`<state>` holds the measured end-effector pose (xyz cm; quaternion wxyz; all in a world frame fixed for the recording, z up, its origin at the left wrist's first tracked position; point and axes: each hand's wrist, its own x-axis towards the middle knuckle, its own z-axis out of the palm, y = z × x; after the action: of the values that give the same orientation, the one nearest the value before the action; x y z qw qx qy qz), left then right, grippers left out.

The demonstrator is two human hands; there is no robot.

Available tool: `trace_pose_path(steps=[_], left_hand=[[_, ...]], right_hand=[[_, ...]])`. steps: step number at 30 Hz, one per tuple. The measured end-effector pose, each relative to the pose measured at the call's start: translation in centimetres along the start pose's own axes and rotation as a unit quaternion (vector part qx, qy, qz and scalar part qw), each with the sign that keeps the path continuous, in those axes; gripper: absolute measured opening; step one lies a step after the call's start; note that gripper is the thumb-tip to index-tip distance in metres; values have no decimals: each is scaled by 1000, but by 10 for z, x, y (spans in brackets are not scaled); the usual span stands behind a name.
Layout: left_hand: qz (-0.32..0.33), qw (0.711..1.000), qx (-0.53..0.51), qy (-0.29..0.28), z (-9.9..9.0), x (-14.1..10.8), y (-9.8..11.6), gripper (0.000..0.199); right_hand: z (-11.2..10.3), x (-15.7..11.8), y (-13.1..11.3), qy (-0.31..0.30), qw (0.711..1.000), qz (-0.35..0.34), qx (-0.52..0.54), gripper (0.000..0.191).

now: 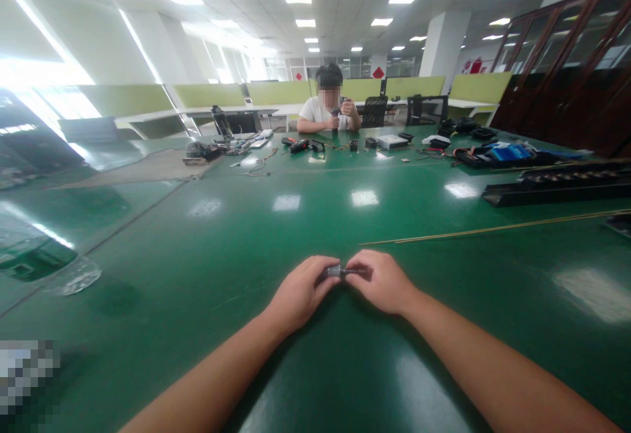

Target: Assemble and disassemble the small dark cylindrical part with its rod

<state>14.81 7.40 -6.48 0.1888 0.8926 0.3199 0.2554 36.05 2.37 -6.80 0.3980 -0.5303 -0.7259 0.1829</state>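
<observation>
At the far left, a clear plastic bottle (69, 269) lies on its side on the glossy green surface (231, 242), with a blurred, pixelated item (24, 370) nearer the camera. Farther back on that side, a brown mat (142, 167) has a cluster of dark parts (200, 150) at its right end.

Toward the middle, the left hand (298, 295) has a narrow grip, thumb and fingers closed around a small grey cylindrical piece (333, 271). The piece lies roughly level between the fingertips, its left end hidden by them and its right end pointing at the other hand. Across the surface, beyond a pair of orange-and-black tools (298, 146), a person (329, 108) in a white top holds a dark object (335, 121) upright (too small to make out).

Just right of the cylindrical piece, the right hand (387, 282) pinches a thin dark shaft (355, 271), its grip likewise narrow. The shaft runs in line with the piece, close against its right end (whether the two are joined, I cannot tell).

Farther right, thin yellowish rods (458, 233) lie slantwise beyond the right hand, well apart from it. Behind them sit long black rails (557, 190) and a blue bundle (510, 151).
</observation>
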Motion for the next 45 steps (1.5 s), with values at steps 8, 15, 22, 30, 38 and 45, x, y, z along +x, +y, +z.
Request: trace_pose_path(steps=[8,15,22,30,38,45], left_hand=[[3,1000,-1,6,0,0,-2,27],[0,1000,-8,9,-1,1,0,27],[-1,1000,-18,14,-1,0,-2,27],[-8,999,-23,26,-1,1,-3,27],[-8,999,-18,31,-2,1,-3,28],[-10,999,-21,32,-3,1,-1,29]], right_hand=[[-3,0,0,-6,1000,17,10,7],[-2,0,-1,-4,999,23,23,7],[-3,0,-1,-11,997,57,55,10],[-3,2,-1,-9,994,84,76,13],[-4,2,-2,0,992,96,86,13],[-4,1,-2,4,991,104,81,13]])
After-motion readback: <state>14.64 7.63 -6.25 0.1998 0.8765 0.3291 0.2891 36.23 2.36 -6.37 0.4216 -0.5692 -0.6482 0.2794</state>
